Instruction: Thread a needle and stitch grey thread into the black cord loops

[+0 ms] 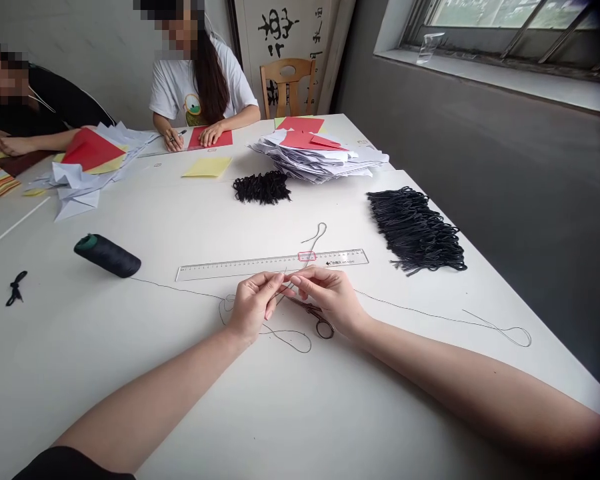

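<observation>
My left hand [253,303] and my right hand [330,293] meet just in front of a clear plastic ruler [273,265] on the white table [180,400]. Both pinch a thin dark thread [430,315] between fingertips. The thread trails right in a loop and left to a dark spool [107,255] lying on its side. Small scissors [316,317] lie under my right hand, which also seems to hold them. A grey cord loop [317,235] rests across the ruler.
A bundle of black cord loops [415,230] lies at the right, a smaller black bundle [261,187] farther back. Stacks of white, red and yellow paper [320,157] cover the far table. Two other people sit at the far left, hands on paper. A wooden chair [287,83] stands behind.
</observation>
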Tool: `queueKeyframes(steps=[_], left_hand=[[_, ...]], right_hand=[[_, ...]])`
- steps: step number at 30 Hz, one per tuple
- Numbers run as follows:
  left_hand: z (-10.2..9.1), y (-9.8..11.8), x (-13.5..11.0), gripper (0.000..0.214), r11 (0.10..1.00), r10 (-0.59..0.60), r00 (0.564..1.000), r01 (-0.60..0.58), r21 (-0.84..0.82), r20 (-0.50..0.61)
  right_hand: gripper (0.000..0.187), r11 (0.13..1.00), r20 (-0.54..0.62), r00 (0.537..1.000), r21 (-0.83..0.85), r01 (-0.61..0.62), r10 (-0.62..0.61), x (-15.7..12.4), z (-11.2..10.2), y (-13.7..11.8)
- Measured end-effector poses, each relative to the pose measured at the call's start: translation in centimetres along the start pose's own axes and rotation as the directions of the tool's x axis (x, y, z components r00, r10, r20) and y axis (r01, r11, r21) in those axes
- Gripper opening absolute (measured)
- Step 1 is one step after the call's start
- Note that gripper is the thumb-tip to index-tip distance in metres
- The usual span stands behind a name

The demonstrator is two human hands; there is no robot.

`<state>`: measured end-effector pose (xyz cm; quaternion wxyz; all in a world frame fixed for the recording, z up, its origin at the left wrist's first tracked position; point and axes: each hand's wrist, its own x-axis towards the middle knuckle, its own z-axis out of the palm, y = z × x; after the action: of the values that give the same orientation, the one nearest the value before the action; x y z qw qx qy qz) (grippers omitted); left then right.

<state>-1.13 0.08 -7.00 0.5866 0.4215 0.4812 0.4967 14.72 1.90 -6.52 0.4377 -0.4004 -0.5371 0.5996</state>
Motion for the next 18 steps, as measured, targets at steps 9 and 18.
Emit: queueKeyframes(steps=[9, 18], left_hand=[[0.04, -0.23, -0.03, 0.029, 0.985, 0.098, 0.995, -0.094, 0.147, -0.022], [0.13, -0.13, -0.34, 0.025, 0.975, 0.098, 0.995, -0.096, 0.201, 0.001]], right_hand=[[0.026, 0.993, -0.078, 0.996, -0.107, 0.04, -0.048, -0.05, -0.04, -0.12], [0.031, 0.994, 0.005, 0.995, 0.051, -0.099, 0.099, 0.11, -0.02, -0.04]])
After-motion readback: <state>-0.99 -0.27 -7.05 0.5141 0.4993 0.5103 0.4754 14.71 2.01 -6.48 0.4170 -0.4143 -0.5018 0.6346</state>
